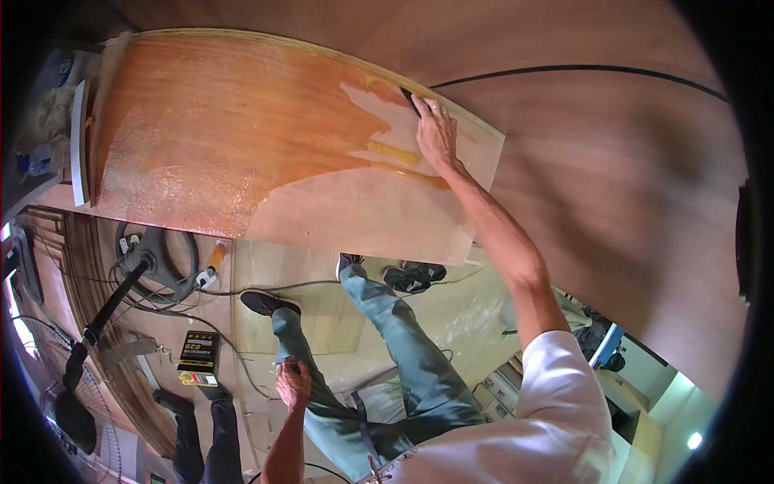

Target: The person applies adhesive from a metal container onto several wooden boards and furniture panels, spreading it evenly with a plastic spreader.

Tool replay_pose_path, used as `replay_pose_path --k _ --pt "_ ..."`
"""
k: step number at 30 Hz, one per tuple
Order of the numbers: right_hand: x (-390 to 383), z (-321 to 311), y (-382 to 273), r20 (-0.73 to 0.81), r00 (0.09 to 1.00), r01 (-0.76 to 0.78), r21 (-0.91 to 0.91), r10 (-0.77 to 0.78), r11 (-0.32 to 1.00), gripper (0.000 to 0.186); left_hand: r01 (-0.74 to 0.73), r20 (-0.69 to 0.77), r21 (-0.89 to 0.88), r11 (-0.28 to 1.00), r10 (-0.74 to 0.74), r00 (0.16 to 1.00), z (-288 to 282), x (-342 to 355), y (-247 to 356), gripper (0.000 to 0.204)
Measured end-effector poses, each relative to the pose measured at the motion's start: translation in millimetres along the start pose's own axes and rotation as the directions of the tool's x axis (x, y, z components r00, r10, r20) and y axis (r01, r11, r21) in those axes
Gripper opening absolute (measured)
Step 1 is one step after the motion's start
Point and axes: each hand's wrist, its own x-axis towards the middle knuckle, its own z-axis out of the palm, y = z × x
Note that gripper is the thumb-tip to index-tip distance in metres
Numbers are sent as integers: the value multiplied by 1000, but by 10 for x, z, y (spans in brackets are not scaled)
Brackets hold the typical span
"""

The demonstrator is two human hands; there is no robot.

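My right hand (436,135) is closed on a dark flat spreader (410,100), pressed to the wooden panel (355,222) near its far right edge. Glossy orange glue (218,121) coats the panel's left and middle. Thicker yellow streaks of it lie just left of my right wrist, and the pale bare wood shows along the near right part. My left hand (293,384) hangs low by my left knee, apart from the panel, with its fingers curled. A small dark spot shows at its fingers; what it holds, if anything, I cannot make out.
A black and yellow adhesive tin (199,357) stands left, beside another person's dark-trousered legs (205,436). A stand fan (72,403), its round base (159,262) and loose cables lie below the panel. Dark shoes (414,277) sit under its near edge. A large curved wooden sheet (613,177) rises at right.
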Motion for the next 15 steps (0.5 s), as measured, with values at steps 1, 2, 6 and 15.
replay_pose_path --k 1,2,6,15 --pt "34 -32 -50 -2 999 -50 43 50 998 50 3 -3 -5 1000 -3 1000 -7 1 13 31" --pt "98 -34 -130 -2 999 -44 46 44 998 50 1 4 6 1000 -1 1000 -16 5 22 31" --pt "407 149 -543 116 976 -173 -117 186 978 45 4 39 16 1000 -4 999 -9 55 101 31" --pt "749 93 -1265 53 966 236 226 -254 945 42 44 27 -71 996 -42 999 -6 13 -99 33"
